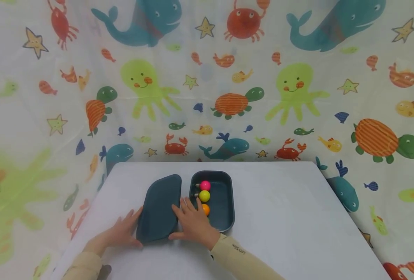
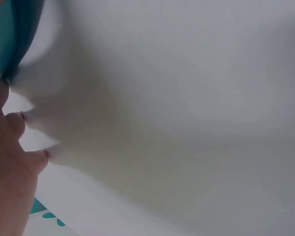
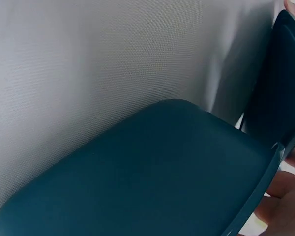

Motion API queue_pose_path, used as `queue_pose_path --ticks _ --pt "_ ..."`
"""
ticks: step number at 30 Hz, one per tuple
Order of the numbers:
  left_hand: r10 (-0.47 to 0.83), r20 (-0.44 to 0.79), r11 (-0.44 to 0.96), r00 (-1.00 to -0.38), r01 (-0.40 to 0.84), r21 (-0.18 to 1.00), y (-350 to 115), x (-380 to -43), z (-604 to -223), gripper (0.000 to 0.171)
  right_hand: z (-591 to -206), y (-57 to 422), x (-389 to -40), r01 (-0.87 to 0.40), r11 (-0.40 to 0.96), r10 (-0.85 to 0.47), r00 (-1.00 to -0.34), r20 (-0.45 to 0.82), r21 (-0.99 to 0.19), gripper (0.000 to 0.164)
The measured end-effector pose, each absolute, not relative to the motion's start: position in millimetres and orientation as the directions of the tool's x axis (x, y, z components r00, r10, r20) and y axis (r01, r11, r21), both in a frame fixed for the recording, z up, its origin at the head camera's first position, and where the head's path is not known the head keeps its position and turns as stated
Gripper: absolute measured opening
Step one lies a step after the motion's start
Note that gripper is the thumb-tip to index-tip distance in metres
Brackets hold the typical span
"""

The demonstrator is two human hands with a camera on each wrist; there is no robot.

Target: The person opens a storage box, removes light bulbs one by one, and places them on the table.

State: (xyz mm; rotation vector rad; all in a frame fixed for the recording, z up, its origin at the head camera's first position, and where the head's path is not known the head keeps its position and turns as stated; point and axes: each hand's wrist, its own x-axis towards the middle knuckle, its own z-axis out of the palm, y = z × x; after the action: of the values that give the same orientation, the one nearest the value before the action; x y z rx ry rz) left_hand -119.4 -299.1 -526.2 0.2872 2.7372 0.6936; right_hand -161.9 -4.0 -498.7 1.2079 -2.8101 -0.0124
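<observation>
A dark teal lid (image 1: pixel 159 212) lies between my two hands, slightly tilted. Along its left edge my left hand (image 1: pixel 121 231) spreads its fingers; in the left wrist view one fingertip meets the lid's rim and others rest near the tabletop. My right hand (image 1: pixel 195 225) touches the opposite edge, fingers spread and straight, thumb by the lower corner. A matching rounded container (image 1: pixel 233 206) stands beside this hand. Inside it are pink (image 1: pixel 205 186), yellow (image 1: pixel 204 195) and orange (image 1: pixel 205 210) bulbs with ridged ends. My fingers partly cover the orange one; below it a bit of green shows.
The white table (image 1: pixel 280 210) extends to both sides of the lid and container. Behind it and along its sides hangs a curtain (image 1: pixel 200 70) printed with sea animals. A small dark object (image 1: pixel 104 271) shows beside my left sleeve.
</observation>
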Motion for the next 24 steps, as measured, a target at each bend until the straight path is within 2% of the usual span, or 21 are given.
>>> queue_pose_path --ticks 24 --pt "0.251 -0.283 0.848 -0.926 0.069 0.526 -300.2 -119.6 -526.3 0.128 -502.1 -6.8 -161.5 -0.719 0.688 -0.726 -0.685 0.067 0.101 0.08"
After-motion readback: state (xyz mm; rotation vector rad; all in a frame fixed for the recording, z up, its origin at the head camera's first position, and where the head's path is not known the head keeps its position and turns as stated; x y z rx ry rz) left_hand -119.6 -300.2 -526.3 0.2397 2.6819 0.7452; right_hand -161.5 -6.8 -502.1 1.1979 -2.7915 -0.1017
